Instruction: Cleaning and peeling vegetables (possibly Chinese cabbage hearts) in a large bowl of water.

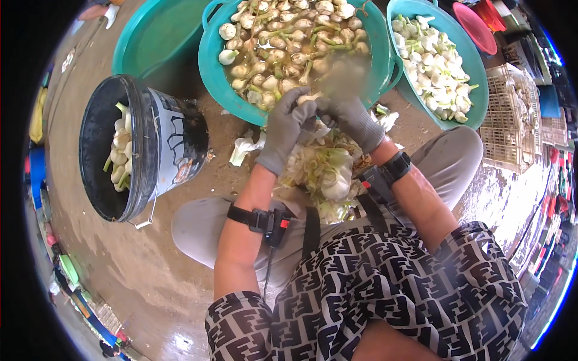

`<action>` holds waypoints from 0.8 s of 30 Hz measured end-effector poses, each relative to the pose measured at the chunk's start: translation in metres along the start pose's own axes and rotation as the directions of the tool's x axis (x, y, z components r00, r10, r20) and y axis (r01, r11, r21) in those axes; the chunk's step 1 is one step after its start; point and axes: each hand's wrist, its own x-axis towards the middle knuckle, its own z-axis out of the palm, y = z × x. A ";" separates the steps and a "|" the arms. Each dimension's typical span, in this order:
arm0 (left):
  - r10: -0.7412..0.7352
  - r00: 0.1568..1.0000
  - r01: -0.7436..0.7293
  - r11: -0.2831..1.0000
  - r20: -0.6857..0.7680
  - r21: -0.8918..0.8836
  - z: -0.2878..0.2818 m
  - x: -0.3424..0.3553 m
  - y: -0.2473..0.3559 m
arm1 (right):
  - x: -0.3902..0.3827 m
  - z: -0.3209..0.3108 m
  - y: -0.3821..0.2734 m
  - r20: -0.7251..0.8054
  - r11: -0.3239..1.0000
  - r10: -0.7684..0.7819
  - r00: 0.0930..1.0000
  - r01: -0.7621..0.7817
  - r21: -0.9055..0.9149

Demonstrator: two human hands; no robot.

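Both my hands wear grey gloves and meet over the near rim of a round teal tub. A small whitish garlic bulb shows between them, partly covered by fingers. My left hand is closed around its left side. My right hand has its fingers curled in against the other side; a blurry smudge hides some of the view just above. Brownish water in the tub holds many garlic bulbs with short green stems. Below my hands, between my legs, lies a heap of pale peeled skins and leaves.
At left a black bucket lies tipped, with several garlic bulbs inside. Another teal tub stands behind it. To the right are a teal tub full of white garlic, a pink basin and a plastic crate. Loose skins litter the floor.
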 end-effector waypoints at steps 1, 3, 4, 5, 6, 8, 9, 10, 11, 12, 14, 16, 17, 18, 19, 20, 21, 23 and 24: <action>-0.004 1.000 0.004 1.000 -0.003 0.000 -0.003 0.001 0.000 | -0.001 0.002 -0.003 0.002 1.000 0.004 1.000 -0.004 0.002; -0.123 0.989 0.147 0.910 0.086 -0.388 -0.011 0.002 0.002 | -0.003 0.004 -0.008 0.014 0.998 0.054 0.998 -0.054 -0.041; -0.142 0.989 0.141 0.880 0.032 -0.454 -0.004 0.004 0.002 | -0.002 0.003 -0.005 0.013 0.998 0.055 0.998 -0.054 -0.041; -0.142 0.989 0.142 0.880 0.033 -0.454 -0.005 0.004 0.001 | 0.001 0.002 0.000 0.004 0.993 0.028 1.000 -0.028 -0.115; -0.197 0.978 0.205 0.846 0.070 -0.492 -0.006 0.004 -0.001 | 0.003 0.000 0.003 -0.002 0.982 0.001 1.000 -0.002 -0.189; -0.248 0.963 0.263 0.810 0.100 -0.523 -0.010 0.005 -0.004 | 0.004 0.000 0.001 -0.020 0.978 -0.053 0.998 0.048 -0.204; -0.133 0.990 0.142 0.945 0.051 -0.295 -0.012 0.005 -0.006 | 0.005 0.001 0.000 -0.039 0.971 -0.106 0.994 0.095 -0.221; -0.010 0.999 0.011 0.999 0.041 -0.044 -0.010 0.006 -0.005 | 0.005 -0.001 0.000 -0.043 0.971 -0.104 0.994 0.092 -0.221; -0.012 0.999 0.014 0.999 0.044 -0.044 -0.007 0.005 -0.005 | 0.007 -0.003 -0.001 -0.020 0.899 -0.194 0.981 0.170 -0.403; -0.039 0.999 0.038 0.998 -0.014 -0.044 -0.004 0.004 -0.004 | 0.007 -0.005 -0.001 0.020 0.788 -0.277 0.961 0.239 -0.567; -0.067 0.995 0.063 0.997 -0.078 -0.049 -0.006 0.003 -0.005 | 0.002 0.002 -0.008 -0.006 0.894 -0.199 0.980 0.178 -0.412; -0.210 0.978 0.208 0.941 0.024 -0.267 -0.014 0.002 -0.002 | -0.001 0.002 -0.007 -0.019 0.964 -0.118 0.993 0.110 -0.241; -0.210 0.978 0.208 0.941 0.022 -0.266 -0.015 0.003 -0.001 | -0.002 -0.004 -0.003 0.084 0.960 -0.183 0.980 0.196 -0.201; -0.218 0.975 0.221 0.946 0.039 -0.236 -0.016 0.004 0.000 | -0.001 -0.004 0.000 0.136 0.955 -0.215 0.967 0.237 -0.178; -0.229 0.972 0.236 0.949 0.060 -0.207 -0.015 0.006 0.001 | 0.000 -0.006 0.002 0.182 0.949 -0.247 0.952 0.275 -0.154; -0.230 0.971 0.238 0.949 0.063 -0.208 -0.012 0.005 0.001 | 0.002 -0.006 0.005 0.218 0.876 -0.384 0.897 0.429 -0.222; -0.177 0.982 0.171 0.982 -0.073 -0.083 -0.009 0.003 0.001 | 0.003 -0.007 0.008 0.239 0.827 -0.447 0.862 0.500 -0.255; -0.102 0.974 0.115 0.992 -0.204 0.056 -0.011 0.002 0.004 | 0.003 -0.002 0.008 0.111 0.902 -0.352 0.930 0.368 -0.224; -0.080 0.965 0.102 0.992 -0.250 0.076 -0.015 0.005 0.007 | 0.002 -0.001 0.007 0.040 0.948 -0.256 0.966 0.259 -0.185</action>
